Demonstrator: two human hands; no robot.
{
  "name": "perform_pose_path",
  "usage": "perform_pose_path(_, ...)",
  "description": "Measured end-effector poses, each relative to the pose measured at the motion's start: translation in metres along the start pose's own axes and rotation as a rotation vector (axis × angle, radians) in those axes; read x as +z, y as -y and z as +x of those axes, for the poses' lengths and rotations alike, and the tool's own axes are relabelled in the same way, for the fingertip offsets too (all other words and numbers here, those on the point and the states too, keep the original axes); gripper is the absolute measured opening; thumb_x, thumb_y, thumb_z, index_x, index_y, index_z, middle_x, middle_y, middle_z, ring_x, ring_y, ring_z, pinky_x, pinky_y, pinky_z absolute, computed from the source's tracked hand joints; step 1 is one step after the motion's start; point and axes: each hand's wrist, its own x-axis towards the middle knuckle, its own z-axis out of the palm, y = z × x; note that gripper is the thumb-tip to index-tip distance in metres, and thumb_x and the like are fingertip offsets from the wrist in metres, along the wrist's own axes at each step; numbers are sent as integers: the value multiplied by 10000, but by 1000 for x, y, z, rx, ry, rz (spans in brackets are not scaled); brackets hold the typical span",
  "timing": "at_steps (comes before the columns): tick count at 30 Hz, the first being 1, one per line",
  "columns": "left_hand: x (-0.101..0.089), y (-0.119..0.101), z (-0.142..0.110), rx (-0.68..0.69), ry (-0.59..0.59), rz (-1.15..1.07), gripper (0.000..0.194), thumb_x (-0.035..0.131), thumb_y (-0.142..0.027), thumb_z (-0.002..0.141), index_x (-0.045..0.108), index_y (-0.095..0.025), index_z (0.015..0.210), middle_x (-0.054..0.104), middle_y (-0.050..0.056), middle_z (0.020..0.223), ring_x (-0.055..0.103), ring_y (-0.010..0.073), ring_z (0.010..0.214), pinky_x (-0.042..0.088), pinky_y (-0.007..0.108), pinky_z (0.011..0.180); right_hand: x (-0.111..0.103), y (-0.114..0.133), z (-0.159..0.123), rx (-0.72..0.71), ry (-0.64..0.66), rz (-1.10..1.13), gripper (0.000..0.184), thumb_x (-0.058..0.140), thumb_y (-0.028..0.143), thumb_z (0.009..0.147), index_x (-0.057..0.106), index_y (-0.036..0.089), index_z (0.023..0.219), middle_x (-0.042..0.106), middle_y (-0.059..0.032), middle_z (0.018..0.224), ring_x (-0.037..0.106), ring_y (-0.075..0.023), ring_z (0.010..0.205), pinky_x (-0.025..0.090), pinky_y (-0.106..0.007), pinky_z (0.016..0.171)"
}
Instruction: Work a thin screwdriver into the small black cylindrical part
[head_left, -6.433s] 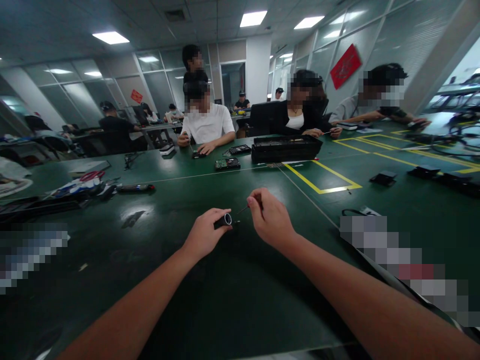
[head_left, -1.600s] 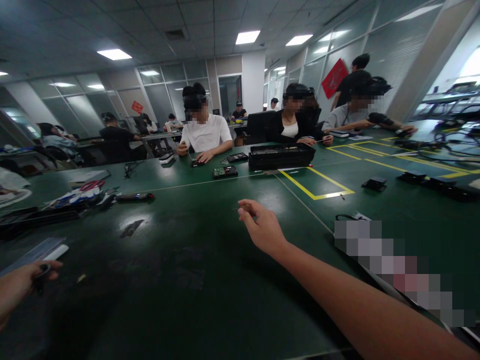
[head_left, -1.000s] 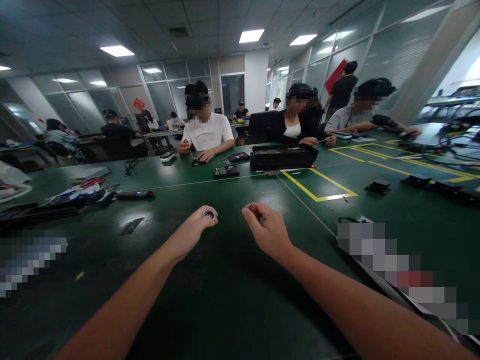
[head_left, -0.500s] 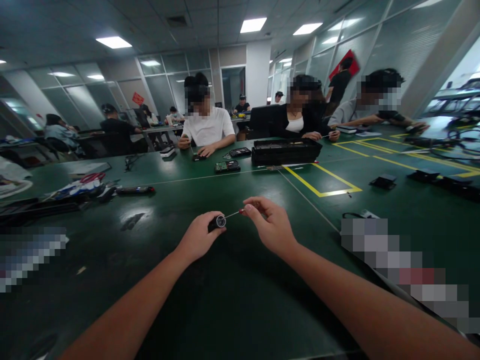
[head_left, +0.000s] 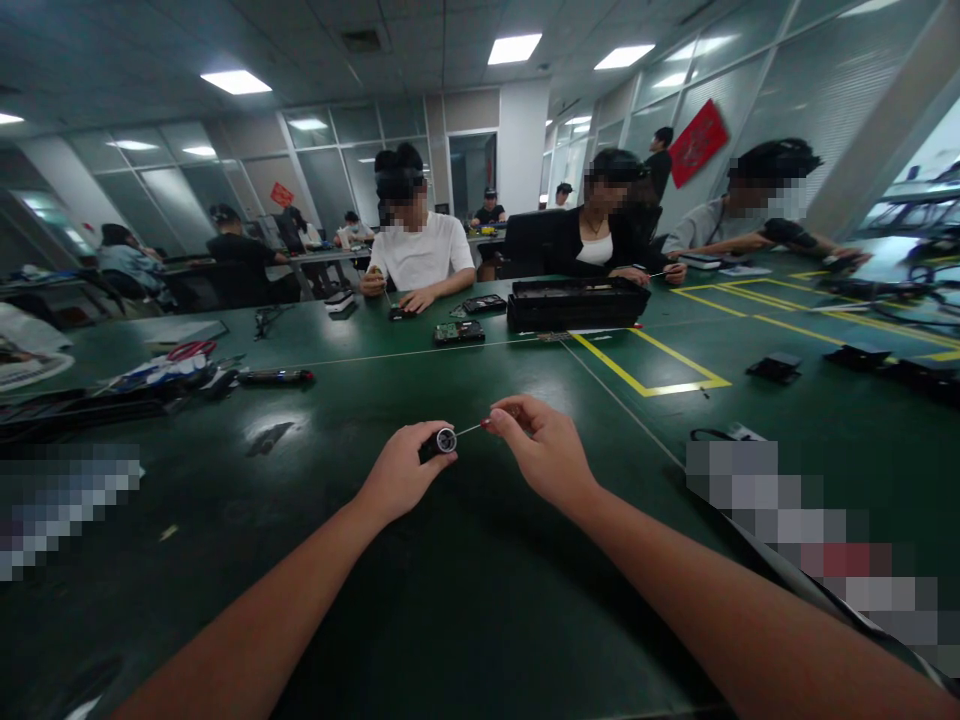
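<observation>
My left hand (head_left: 405,468) is closed around a small black cylinder (head_left: 445,441) with a silvery ring at its open end, which faces me. Between the thumb and fingers of my right hand (head_left: 546,450) is the red handle of a thin screwdriver (head_left: 485,425). Its metal shaft points left, and the tip meets the cylinder's ringed end; whether it goes inside I cannot tell. Both hands are held above the green table (head_left: 480,620), near the middle of the view.
Across the table, a long black case (head_left: 577,304) stands beside a circuit board (head_left: 459,332). A dark cylindrical tool (head_left: 276,377) and a pile of cables (head_left: 169,368) lie left. Small black parts (head_left: 775,368) sit right. Several people work opposite, one in a white shirt (head_left: 424,255).
The whole view has shifted slightly, so the scene appears a little further right. My hands keep the same hold on the cylinder and the screwdriver.
</observation>
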Motion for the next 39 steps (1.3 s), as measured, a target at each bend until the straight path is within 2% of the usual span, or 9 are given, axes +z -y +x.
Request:
perform_pose_path(5, -1, -2, 0, 31, -43, 16, 332, 709, -238, 862, 662, -265, 1190, 687, 18, 1193, 602, 237, 1112, 440, 409, 988, -3, -1, 1, -6, -34, -267, 530, 550, 542, 927, 554, 204, 518, 480, 36, 454, 445, -109, 442, 297, -270, 483)
perform_pose_path(11, -3, -4, 0, 53, -22, 50, 337, 728, -242, 850, 675, -282, 1180, 704, 13, 1116, 618, 241, 1048, 448, 414, 945, -2, -5, 2, -21, -14, -329, 637, 508, 612, 932, 496, 198, 448, 376, 49, 409, 350, -84, 398, 245, -274, 476)
perform_pose_path(18, -3, -2, 0, 57, -24, 69, 343, 728, -269, 852, 678, -290, 1190, 706, 19, 1130, 614, 243, 1070, 430, 433, 994, -2, -1, 2, -89, 4, -367, 443, 615, 513, 904, 569, 200, 594, 505, 36, 507, 442, -106, 473, 279, -265, 494)
perform_pose_path(24, -3, -2, 0, 55, -7, 76, 346, 737, -275, 843, 683, -287, 1185, 709, 17, 1120, 614, 244, 1061, 429, 440, 994, -3, 1, 2, -151, 128, -201, 76, 601, 255, 915, 634, 206, 963, 713, -18, 842, 655, -155, 747, 460, -269, 673)
perform_pose_path(27, -4, -3, 0, 54, -4, 78, 338, 730, -286, 848, 683, -292, 1182, 707, 12, 1129, 612, 246, 1065, 423, 453, 1006, -5, 2, 1, -176, 186, -175, 118, 565, 237, 930, 638, 201, 1016, 726, -31, 916, 678, -164, 834, 479, -282, 746)
perform_pose_path(32, -4, -3, 0, 47, -2, 86, 337, 718, -304, 855, 682, -295, 1190, 706, 20, 1140, 611, 250, 1071, 422, 461, 1015, -6, 2, 5, -25, 223, -253, 457, 368, 460, 1031, 705, 196, 870, 675, -9, 665, 636, -159, 626, 413, -286, 603)
perform_pose_path(34, -3, -3, 0, 49, -4, 90, 334, 714, -307, 857, 684, -293, 1189, 706, 26, 1143, 612, 252, 1068, 420, 464, 1022, -5, 0, 7, -13, 208, -293, 480, 355, 463, 1034, 726, 199, 879, 687, -21, 687, 635, -168, 644, 402, -295, 608)
perform_pose_path(37, -4, -4, 0, 54, -3, 91, 335, 719, -302, 852, 688, -288, 1185, 709, 29, 1126, 615, 256, 1059, 425, 466, 1017, -4, -2, 7, -4, 211, -264, 352, 428, 397, 1013, 695, 210, 1147, 736, -37, 857, 634, -171, 681, 415, -302, 617)
perform_pose_path(39, -4, -4, 0, 48, 4, 92, 333, 717, -292, 851, 689, -283, 1183, 710, 30, 1122, 614, 259, 1062, 427, 469, 1013, -4, -1, 5, 2, 244, -226, 377, 460, 359, 998, 593, 215, 1320, 730, -32, 859, 606, -166, 636, 416, -304, 592)
